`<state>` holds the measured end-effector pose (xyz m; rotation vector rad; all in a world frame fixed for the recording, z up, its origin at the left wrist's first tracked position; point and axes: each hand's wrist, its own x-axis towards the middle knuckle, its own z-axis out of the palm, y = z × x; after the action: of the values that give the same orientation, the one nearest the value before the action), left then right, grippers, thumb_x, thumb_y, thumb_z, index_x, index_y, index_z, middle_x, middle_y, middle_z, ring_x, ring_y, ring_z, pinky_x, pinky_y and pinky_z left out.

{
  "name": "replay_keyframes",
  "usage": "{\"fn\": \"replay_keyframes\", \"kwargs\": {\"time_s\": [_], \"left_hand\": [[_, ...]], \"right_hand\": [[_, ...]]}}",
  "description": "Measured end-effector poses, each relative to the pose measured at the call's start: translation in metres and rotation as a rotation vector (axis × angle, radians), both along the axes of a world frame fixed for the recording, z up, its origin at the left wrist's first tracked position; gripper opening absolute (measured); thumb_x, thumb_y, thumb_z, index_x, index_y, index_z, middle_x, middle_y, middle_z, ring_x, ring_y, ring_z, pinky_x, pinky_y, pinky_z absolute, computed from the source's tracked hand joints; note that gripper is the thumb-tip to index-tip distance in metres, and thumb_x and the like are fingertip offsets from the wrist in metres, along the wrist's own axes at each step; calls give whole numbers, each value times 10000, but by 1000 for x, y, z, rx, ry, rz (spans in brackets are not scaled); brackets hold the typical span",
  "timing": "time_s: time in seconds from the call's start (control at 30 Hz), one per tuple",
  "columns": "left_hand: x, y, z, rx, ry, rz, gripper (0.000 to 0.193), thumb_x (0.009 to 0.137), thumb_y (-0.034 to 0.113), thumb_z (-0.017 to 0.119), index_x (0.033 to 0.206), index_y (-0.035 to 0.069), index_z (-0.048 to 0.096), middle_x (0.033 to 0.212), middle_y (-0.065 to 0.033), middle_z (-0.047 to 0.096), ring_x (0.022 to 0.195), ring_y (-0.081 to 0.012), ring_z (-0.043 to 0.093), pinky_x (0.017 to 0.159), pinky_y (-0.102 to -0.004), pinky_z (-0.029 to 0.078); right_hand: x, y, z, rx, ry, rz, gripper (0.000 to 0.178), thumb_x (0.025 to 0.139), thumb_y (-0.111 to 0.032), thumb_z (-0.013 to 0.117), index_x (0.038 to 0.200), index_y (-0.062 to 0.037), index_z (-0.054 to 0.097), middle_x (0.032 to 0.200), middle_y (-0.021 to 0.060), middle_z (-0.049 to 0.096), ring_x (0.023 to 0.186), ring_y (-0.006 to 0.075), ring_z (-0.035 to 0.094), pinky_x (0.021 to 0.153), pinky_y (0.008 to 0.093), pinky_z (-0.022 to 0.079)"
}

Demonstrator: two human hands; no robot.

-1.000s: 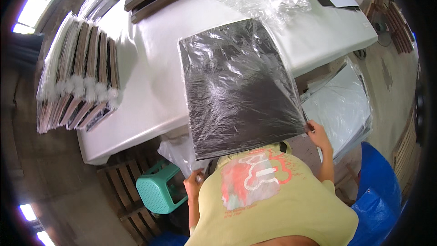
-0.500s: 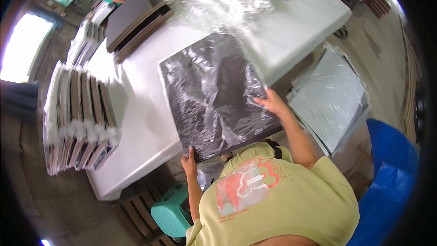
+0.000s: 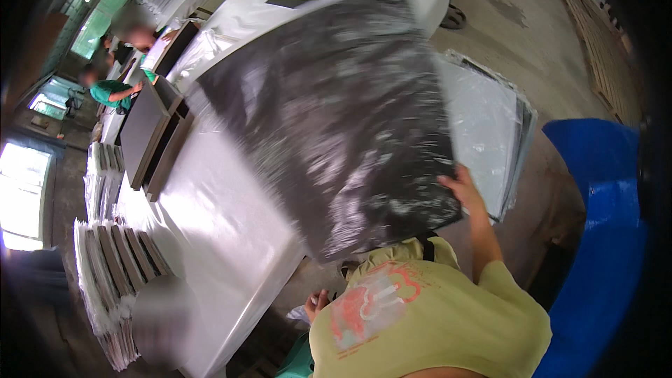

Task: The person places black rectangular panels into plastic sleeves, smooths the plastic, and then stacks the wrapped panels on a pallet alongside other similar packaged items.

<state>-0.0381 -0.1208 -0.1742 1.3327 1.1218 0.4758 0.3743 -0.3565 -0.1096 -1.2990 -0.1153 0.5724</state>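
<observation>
A large black panel wrapped in clear plastic film is tilted up over the white table, near my chest. My right hand grips its lower right edge. My left hand hangs low beside my yellow shirt, below the panel's lower corner and apart from it, with nothing visible in its fingers.
Dark boards lie stacked on the table's left part. Wrapped panels stand on edge at the left. Another wrapped stack lies at my right, by a blue barrel. A person in green works at the far left.
The panel has come up off the table and swung toward the right. My left hand has let go of its lower corner and dropped. My right hand has stayed on the right edge.
</observation>
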Motion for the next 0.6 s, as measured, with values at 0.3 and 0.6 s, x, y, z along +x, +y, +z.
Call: {"fn": "replay_keyframes", "kwargs": {"time_s": [0.3, 0.6], "left_hand": [[161, 27, 166, 199, -85, -287, 181, 787, 194, 579, 831, 18, 589, 579, 32, 455, 525, -48, 402, 475, -194, 301], [267, 55, 295, 722, -438, -53, 131, 775, 103, 596, 732, -19, 572, 556, 1, 477, 470, -49, 393, 425, -184, 297]], "right_hand": [[6, -169, -84, -407, 301, -689, 588, 746, -210, 650, 1233, -25, 377, 1195, 114, 447, 1045, 229, 449, 854, 325, 366], [71, -268, -258, -579, 0, -546, 512, 702, -166, 676, 1131, 16, 465, 1077, 122, 528, 992, 256, 489, 830, 346, 388]]}}
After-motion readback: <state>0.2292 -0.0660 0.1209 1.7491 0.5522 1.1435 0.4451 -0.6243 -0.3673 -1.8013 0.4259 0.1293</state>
